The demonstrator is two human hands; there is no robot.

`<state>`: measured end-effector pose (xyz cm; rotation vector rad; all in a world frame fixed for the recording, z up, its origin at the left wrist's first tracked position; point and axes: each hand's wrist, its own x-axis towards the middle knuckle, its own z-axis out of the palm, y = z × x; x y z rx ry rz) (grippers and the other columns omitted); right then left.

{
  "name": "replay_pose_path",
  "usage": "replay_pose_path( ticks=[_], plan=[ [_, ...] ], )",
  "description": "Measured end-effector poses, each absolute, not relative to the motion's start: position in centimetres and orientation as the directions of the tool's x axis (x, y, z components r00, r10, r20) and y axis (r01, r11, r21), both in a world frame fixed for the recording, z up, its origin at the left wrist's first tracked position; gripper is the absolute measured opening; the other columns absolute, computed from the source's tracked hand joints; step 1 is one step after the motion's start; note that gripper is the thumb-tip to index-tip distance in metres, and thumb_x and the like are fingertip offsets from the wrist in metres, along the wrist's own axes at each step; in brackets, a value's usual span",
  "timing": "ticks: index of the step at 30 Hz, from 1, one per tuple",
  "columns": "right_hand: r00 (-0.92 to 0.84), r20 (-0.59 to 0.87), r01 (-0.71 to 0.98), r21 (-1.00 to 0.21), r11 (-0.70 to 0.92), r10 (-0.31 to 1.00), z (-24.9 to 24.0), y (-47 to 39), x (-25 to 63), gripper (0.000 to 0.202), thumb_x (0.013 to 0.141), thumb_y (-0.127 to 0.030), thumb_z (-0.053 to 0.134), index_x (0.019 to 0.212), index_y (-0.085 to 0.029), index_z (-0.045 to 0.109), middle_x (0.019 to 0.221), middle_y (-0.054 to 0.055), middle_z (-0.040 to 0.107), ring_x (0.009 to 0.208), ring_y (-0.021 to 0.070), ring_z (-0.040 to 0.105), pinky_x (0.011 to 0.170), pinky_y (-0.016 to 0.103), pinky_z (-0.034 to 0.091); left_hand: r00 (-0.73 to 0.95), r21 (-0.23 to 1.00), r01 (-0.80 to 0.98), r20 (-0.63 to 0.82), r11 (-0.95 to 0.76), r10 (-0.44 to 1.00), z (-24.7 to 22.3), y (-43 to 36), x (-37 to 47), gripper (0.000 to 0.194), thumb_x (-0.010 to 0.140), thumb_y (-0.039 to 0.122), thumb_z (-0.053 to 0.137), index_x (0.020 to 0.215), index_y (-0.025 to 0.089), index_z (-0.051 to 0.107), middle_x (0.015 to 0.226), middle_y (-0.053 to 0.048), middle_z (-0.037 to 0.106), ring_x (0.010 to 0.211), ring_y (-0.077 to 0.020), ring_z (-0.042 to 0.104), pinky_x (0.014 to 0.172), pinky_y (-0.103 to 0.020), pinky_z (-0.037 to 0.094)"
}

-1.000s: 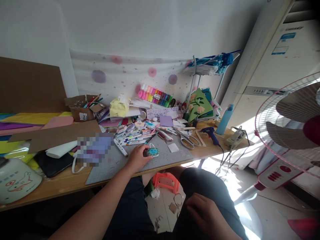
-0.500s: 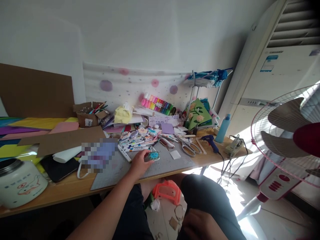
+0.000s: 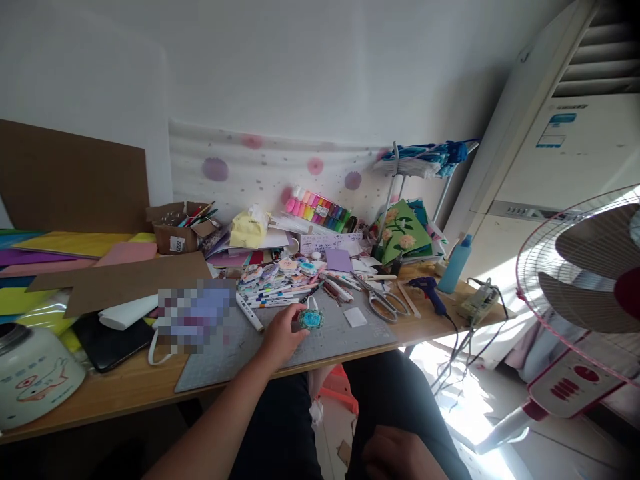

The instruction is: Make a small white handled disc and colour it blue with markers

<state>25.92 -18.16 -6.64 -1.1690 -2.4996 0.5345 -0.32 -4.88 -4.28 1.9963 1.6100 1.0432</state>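
My left hand (image 3: 286,333) pinches a small oval turquoise ornament (image 3: 312,319) by its left edge, a little above the front of the grey cutting mat (image 3: 320,347). The ornament has a dark patterned rim and a white loop on top; its face is turned towards me. Low in the view, my right hand (image 3: 400,453) rests on my thigh, in shadow, its fingers not clear. Behind the ornament lie several markers (image 3: 280,299) and a heap of paper cutouts (image 3: 273,272). A white paper square (image 3: 355,317) lies to its right.
Scissors (image 3: 383,300), a blue glue gun (image 3: 429,293), a blue bottle (image 3: 456,263) and a power strip (image 3: 477,300) are on the right. A jar (image 3: 43,383), a black tablet-like object (image 3: 110,340) and cardboard (image 3: 135,277) occupy the left. A fan (image 3: 590,267) stands beside the table.
The view has shifted slightly. My left hand still holds the ornament, which has tilted up so its face and white loop show more. My right hand stays on my thigh.
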Motion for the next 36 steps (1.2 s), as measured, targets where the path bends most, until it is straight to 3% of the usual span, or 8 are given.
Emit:
replay_pose_path(
  ticks=[6, 11, 15, 18, 21, 27, 31, 36],
  plan=[
    [-0.551, 0.242, 0.540, -0.627, 0.562, 0.799, -6.2, -15.8, 25.6, 0.019, 0.082, -0.015, 0.049, 0.081, -0.020, 0.067, 0.077, 0.005, 0.068, 0.068, 0.0153, 0.064, 0.063, 0.022, 0.050, 0.032, 0.715, 0.651, 0.311, -0.256, 0.950, -4.3, -5.2, -0.1, 0.030, 0.091, 0.032, 0.058, 0.117, 0.017, 0.057, 0.119, -0.009, 0.060, 0.101, -0.0226, 0.061, 0.086, -0.044, 0.052],
    [-0.367, 0.334, 0.428, -0.768, 0.476, 0.868, -3.7, -10.7, 24.5, 0.017, 0.086, -0.028, 0.053, 0.080, -0.019, 0.066, 0.075, 0.004, 0.065, 0.069, 0.0177, 0.063, 0.065, 0.028, 0.049, 0.017, 0.746, 0.616, 0.312, -0.255, 0.950, -3.7, -5.0, -1.0, 0.031, 0.091, 0.031, 0.059, 0.118, 0.017, 0.056, 0.118, -0.009, 0.059, 0.102, -0.0231, 0.060, 0.087, -0.046, 0.050],
    [-0.293, 0.318, 0.230, -0.892, 0.389, 0.902, 0.1, -4.7, 22.4, 0.018, 0.082, -0.035, 0.060, 0.087, -0.019, 0.067, 0.086, 0.007, 0.064, 0.082, 0.0214, 0.060, 0.072, 0.033, 0.048, 0.083, 0.745, 0.597, 0.311, -0.297, 0.947, -1.7, -3.8, -1.8, 0.040, 0.078, 0.018, 0.067, 0.116, 0.022, 0.056, 0.120, -0.006, 0.060, 0.106, -0.0242, 0.058, 0.091, -0.042, 0.049],
    [-0.336, 0.264, 0.157, -0.931, 0.330, 0.904, 2.3, 0.4, 20.4, 0.024, 0.080, -0.036, 0.063, 0.097, -0.019, 0.065, 0.101, 0.008, 0.065, 0.089, 0.0212, 0.059, 0.076, 0.034, 0.048, 0.145, 0.735, 0.588, 0.317, -0.339, 0.937, -0.1, -2.1, -1.8, 0.047, 0.068, 0.014, 0.067, 0.112, 0.026, 0.057, 0.116, -0.003, 0.063, 0.106, -0.0242, 0.059, 0.093, -0.036, 0.048],
    [-0.452, 0.167, 0.065, -0.974, 0.219, 0.876, 3.3, 5.1, 18.5, 0.033, 0.081, -0.036, 0.060, 0.109, -0.020, 0.061, 0.103, 0.007, 0.066, 0.084, 0.0182, 0.062, 0.068, 0.031, 0.050, 0.189, 0.723, 0.587, 0.315, -0.364, 0.930, 0.5, 0.0, -1.6, 0.045, 0.065, 0.016, 0.067, 0.108, 0.027, 0.059, 0.111, -0.003, 0.065, 0.102, -0.0253, 0.061, 0.091, -0.036, 0.049],
    [-0.594, 0.109, -0.076, -0.994, 0.080, 0.797, 1.8, 9.9, 16.6, 0.030, 0.068, -0.020, 0.072, 0.097, -0.018, 0.064, 0.070, -0.003, 0.063, 0.065, 0.0113, 0.058, 0.064, 0.026, 0.047, 0.158, 0.731, 0.605, 0.280, -0.317, 0.947, -1.3, 2.7, -2.3, 0.045, 0.063, 0.017, 0.065, 0.106, 0.025, 0.057, 0.105, -0.005, 0.064, 0.097, -0.0259, 0.060, 0.088, -0.038, 0.049],
    [-0.561, 0.118, -0.165, -0.986, 0.029, 0.819, 0.5, 10.0, 16.6, 0.025, 0.070, -0.021, 0.074, 0.092, -0.018, 0.064, 0.074, -0.003, 0.062, 0.066, 0.0103, 0.057, 0.065, 0.025, 0.046, 0.171, 0.748, 0.609, 0.203, -0.265, 0.964, -1.6, 1.8, -3.0, 0.048, 0.072, 0.018, 0.063, 0.117, 0.030, 0.051, 0.117, -0.004, 0.060, 0.110, -0.0266, 0.056, 0.095, -0.042, 0.044],
    [-0.540, 0.117, -0.267, -0.963, -0.038, 0.834, 0.5, 9.6, 16.8, 0.020, 0.070, -0.015, 0.074, 0.089, -0.018, 0.068, 0.082, 0.000, 0.065, 0.065, 0.0088, 0.057, 0.060, 0.023, 0.045, 0.210, 0.829, 0.538, 0.047, -0.156, 0.977, -0.8, 0.4, -3.0, 0.070, 0.074, 0.021, 0.067, 0.133, 0.039, 0.034, 0.133, -0.004, 0.050, 0.125, -0.0283, 0.046, 0.105, -0.049, 0.035]
  ],
)
